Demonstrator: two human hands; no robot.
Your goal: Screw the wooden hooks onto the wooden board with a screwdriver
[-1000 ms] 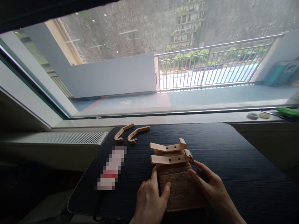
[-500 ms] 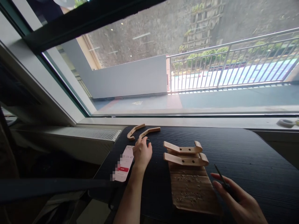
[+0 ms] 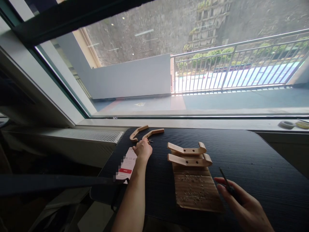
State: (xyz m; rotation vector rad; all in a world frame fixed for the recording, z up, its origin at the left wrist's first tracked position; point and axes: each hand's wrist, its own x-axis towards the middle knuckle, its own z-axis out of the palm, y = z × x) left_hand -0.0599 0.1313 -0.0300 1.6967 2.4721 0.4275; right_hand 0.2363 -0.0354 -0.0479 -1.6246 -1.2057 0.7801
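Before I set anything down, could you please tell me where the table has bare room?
The widest patch of table, nearly bare, lies right of the board, beyond the right hand and screwdriver. A narrower strip runs between left forearm and board. The table's far left is crowded: two loose hooks, screws, left hand and phone.

The left forearm (image 3: 134, 193) and slim fingers (image 3: 224, 192) are bare.

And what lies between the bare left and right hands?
In the head view, a ridged brown rectangular block lies between the left hand and right hand, with two pale hooked wooden pieces across its far end.
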